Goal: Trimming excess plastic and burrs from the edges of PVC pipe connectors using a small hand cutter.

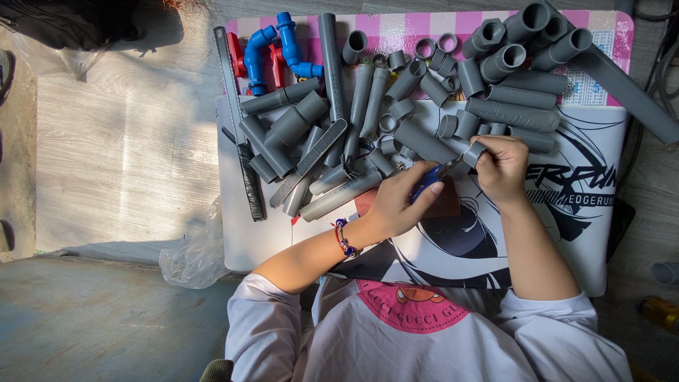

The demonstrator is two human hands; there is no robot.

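Left hand (396, 205) closed around a blue-handled tool (429, 178), tip pointing right toward the fitting. Right hand (501, 166) pinches a short grey pipe fitting (472, 153) between fingertips, just above the mat, right of centre. Tool tip meets or nearly meets the fitting; cannot tell exact contact.

Beaded bracelet (343, 238), red and blue, on the left wrist.

Work surface: white printed mat (587, 233) with black line-art drawing and black block lettering at its right side. Beyond it, a pink-and-white checked sheet (396, 28) along the far edge, with a small white printed chart patch (590, 85) at far right.

Pile of grey pipe offcuts (424, 106) covers the far half of the mat: short couplings, rings, longer tubes, mixed orientations. One long grey pipe (636, 99) runs diagonally off the far right corner. Blue pipe assembly (272, 49) with elbows and red valve handles at far left of the pile. Flat grey file (311, 161) lies diagonally over the tubes, left of centre. Black-gripped saw (240, 141) along the mat's left edge.

Reddish-brown block (445, 205) under the left hand, partly hidden.

Clear plastic bag (194, 251) on the floor, near left of the mat. Brass fitting (661, 311) at the near right edge.
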